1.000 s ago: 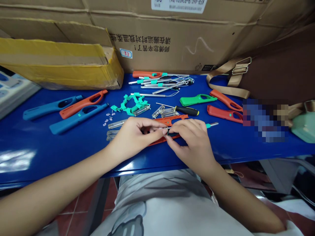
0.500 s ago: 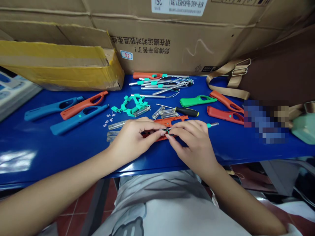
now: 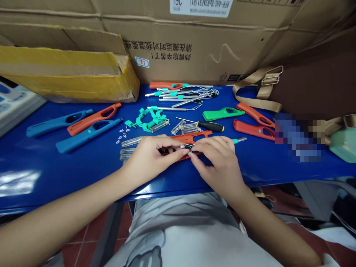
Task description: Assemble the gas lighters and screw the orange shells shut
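My left hand (image 3: pixel 155 152) and my right hand (image 3: pixel 221 161) meet over the table, with closed fingertips on a small black igniter with wires (image 3: pixel 188 147). Its white end shows by my left fingertips. Below it lies an orange-red lighter shell half (image 3: pixel 182 158), partly hidden by my fingers. Another orange shell half (image 3: pixel 194 137) is just behind it. From beyond my right hand sticks out a metal rod (image 3: pixel 241 139) with a green clip; whether it joins the igniter is hidden.
Clear fuel tanks (image 3: pixel 132 141), green trigger pieces (image 3: pixel 151 118) and a screwdriver (image 3: pixel 213 126) lie behind my hands. Farther back are metal rods with wires (image 3: pixel 183 94). Blue lighter shells (image 3: pixel 86 136) lie left, red (image 3: pixel 254 130) and green (image 3: pixel 222 113) ones right. Cardboard boxes (image 3: pixel 167 37) stand behind.
The igniter has turned or shifted slightly between my fingertips, and its white end now shows more clearly. Both hands stay in almost the same place.
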Available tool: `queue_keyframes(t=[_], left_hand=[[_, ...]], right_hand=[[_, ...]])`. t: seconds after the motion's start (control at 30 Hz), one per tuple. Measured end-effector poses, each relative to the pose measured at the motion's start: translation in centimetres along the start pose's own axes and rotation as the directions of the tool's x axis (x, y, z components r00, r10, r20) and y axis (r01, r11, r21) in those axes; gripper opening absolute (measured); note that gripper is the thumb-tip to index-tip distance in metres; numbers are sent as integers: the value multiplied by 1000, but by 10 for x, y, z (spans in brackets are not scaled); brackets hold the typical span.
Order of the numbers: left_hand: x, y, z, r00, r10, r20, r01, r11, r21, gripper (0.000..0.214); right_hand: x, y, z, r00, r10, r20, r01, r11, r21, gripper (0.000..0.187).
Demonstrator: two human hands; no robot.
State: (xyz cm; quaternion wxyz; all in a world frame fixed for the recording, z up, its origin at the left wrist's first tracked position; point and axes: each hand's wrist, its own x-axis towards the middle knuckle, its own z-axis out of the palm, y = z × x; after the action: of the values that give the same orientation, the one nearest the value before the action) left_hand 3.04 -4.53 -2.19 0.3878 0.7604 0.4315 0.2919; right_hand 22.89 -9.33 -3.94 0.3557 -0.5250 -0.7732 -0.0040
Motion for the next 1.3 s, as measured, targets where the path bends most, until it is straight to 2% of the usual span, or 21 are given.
queue_keyframes(t=[0.4,0.8,1.07,1.17,1.23,1.3], left_hand=[[-1,-1,0,997,78,-8,-78,997,-11,16],[-2,3,-2,977,211,-20,-210,977,46,13],[-1,2,-2,960,280,6,-280,958,62,14],[0,0,-2,954,298,26,-299,952,72,13],[0,-2,-1,946,324,28,-325,943,72,13],[1,-5,0,933,359,22,-360,931,65,13]], right_hand=[[-2,0,-2,1000,-5,-3,5,999,36,6],[-3,2,-4,998,-9,62,7,999,32,11],[1,5,-7,997,72,42,-78,979,189,4],[3,9,-8,992,107,64,-118,968,222,20],[4,12,-10,992,87,94,-108,964,242,21],[6,14,-13,991,42,127,-72,967,244,13]])
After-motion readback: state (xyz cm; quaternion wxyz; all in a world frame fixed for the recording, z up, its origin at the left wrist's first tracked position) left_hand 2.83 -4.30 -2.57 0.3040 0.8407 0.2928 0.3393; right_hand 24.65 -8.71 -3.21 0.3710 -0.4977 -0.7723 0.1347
